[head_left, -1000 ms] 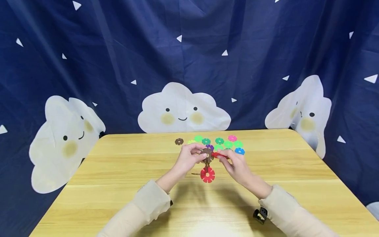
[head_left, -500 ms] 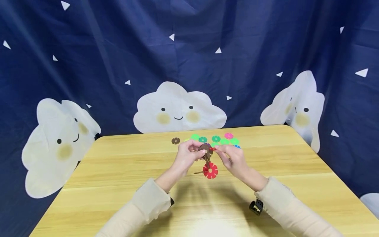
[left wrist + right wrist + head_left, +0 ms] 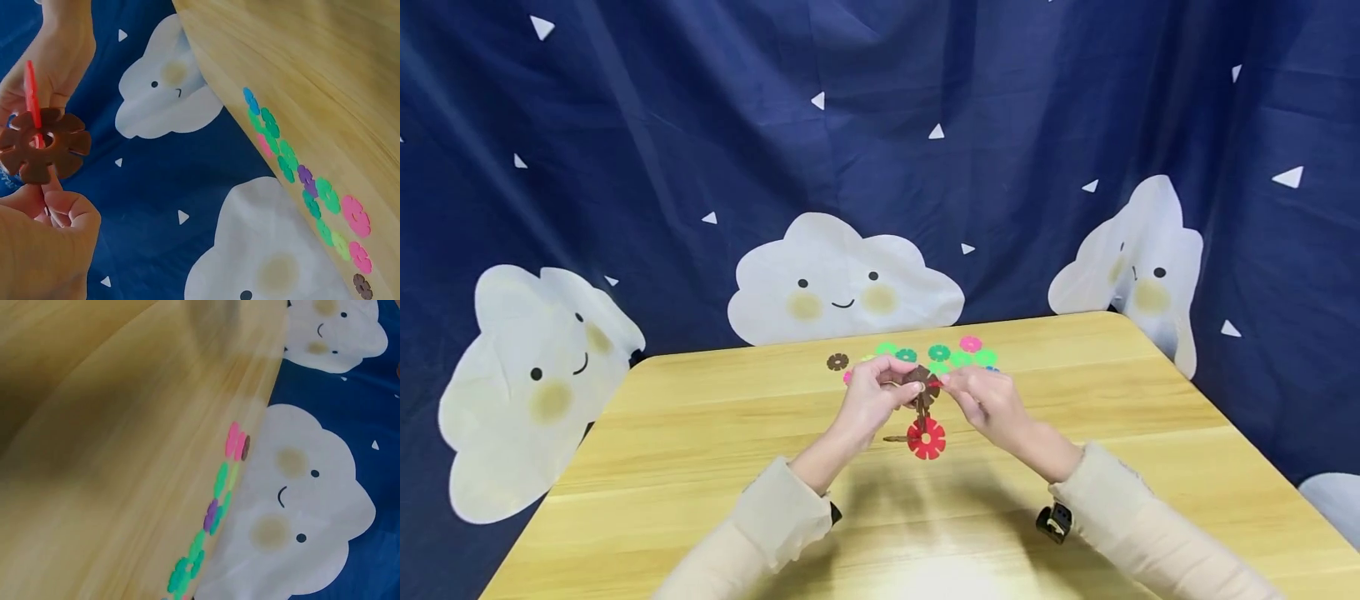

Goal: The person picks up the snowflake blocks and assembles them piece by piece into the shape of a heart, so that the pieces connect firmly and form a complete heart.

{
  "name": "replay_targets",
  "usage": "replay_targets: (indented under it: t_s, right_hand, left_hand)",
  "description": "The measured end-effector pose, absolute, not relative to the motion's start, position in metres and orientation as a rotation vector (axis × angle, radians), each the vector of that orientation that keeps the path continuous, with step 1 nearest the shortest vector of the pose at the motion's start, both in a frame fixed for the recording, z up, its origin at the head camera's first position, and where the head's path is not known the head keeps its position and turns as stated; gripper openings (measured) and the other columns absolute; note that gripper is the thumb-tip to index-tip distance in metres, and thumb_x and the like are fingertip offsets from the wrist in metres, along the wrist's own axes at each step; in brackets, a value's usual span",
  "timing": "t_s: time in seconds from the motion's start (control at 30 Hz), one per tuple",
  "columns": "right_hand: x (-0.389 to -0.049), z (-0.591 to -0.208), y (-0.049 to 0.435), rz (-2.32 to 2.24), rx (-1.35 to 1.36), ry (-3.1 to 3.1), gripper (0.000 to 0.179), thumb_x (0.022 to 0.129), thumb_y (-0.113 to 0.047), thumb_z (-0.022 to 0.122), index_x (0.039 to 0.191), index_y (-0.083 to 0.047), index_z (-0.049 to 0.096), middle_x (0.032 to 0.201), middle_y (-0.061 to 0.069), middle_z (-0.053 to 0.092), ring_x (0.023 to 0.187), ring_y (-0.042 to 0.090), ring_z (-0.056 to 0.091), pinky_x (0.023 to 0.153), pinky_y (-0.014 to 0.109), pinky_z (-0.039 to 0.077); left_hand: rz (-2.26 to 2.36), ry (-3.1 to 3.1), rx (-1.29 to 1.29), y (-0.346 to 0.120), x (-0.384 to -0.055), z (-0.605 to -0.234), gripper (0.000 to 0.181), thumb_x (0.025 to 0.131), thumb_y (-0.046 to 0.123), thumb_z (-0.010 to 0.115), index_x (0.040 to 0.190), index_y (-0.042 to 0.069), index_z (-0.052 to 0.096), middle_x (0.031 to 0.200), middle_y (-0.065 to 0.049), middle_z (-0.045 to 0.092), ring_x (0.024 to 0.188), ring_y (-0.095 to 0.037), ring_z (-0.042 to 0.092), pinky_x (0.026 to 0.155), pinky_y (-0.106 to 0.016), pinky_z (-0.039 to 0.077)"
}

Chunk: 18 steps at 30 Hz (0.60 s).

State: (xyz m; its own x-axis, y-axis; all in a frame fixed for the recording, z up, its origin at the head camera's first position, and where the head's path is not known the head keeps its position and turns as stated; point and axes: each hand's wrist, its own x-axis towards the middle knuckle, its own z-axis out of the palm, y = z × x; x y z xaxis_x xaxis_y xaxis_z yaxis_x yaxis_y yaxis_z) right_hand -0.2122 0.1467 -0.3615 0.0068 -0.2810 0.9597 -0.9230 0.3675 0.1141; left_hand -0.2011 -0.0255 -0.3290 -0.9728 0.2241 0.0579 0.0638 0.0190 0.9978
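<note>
My left hand pinches a brown slotted plastic disc between thumb and fingers, above the table. From this disc hangs a joined chain of brown pieces with a red slotted disc at its lower end. A brown disc, seen edge-on, sticks out to the left of that red one. My right hand pinches another red disc, which stands edge-on against the brown disc and overlaps its slot near the middle hole in the left wrist view. The right wrist view shows neither hand clearly.
Several loose slotted discs lie flat near the table's far edge, among them a brown disc, a pink disc, a green disc and a purple disc. A dark blue curtain with cloud prints hangs behind the wooden table.
The red disc in my right hand has turned more edge-on and come closer in to the brown disc. My left hand keeps its hold. The head view has swung slightly right.
</note>
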Motion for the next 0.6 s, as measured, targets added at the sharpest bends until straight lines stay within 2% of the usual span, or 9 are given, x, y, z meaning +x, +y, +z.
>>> replay_targets:
  t_s: [0.17, 0.33, 0.47, 0.6]
  right_hand:
    - [-0.212, -0.358, 0.148, 0.815, 1.089, -1.605, 0.029, 0.092, -0.021, 0.051, 0.084, 0.004, 0.061, 0.073, 0.015, 0.066, 0.062, 0.024, 0.063, 0.063, 0.025, 0.053]
    - [-0.212, -0.358, 0.151, 0.933, 1.088, -1.675, 0.032, 0.09, -0.023, 0.054, 0.094, 0.007, 0.061, 0.082, 0.016, 0.065, 0.062, 0.018, 0.06, 0.058, 0.018, 0.049]
    - [-0.213, -0.359, 0.15, 0.963, 1.088, -1.654, 0.027, 0.091, -0.02, 0.053, 0.088, 0.005, 0.061, 0.078, 0.014, 0.062, 0.063, 0.017, 0.054, 0.055, 0.018, 0.045]
    - [-0.215, -0.361, 0.147, 0.951, 1.113, -1.625, 0.024, 0.091, -0.018, 0.053, 0.082, 0.003, 0.061, 0.075, 0.011, 0.06, 0.064, 0.017, 0.055, 0.057, 0.018, 0.046]
  left_hand:
    - [2.083, 2.175, 0.333, -0.028, -0.203, -0.321, 0.023, 0.078, -0.007, 0.064, 0.101, -0.008, 0.06, 0.079, -0.007, 0.06, 0.059, -0.009, 0.058, 0.058, -0.021, 0.046]
    - [2.067, 2.177, 0.298, -0.033, -0.204, -0.321, 0.023, 0.079, -0.004, 0.064, 0.102, -0.004, 0.06, 0.08, -0.004, 0.06, 0.059, -0.008, 0.059, 0.055, -0.02, 0.044]
    - [2.065, 2.146, 0.327, -0.038, -0.204, -0.325, 0.023, 0.08, -0.003, 0.063, 0.103, -0.005, 0.058, 0.083, -0.004, 0.06, 0.061, -0.008, 0.06, 0.056, -0.021, 0.047]
    - [2.008, 2.158, 0.403, -0.044, -0.204, -0.326, 0.021, 0.083, 0.001, 0.062, 0.103, -0.004, 0.057, 0.085, -0.005, 0.06, 0.063, -0.009, 0.06, 0.061, -0.024, 0.05]
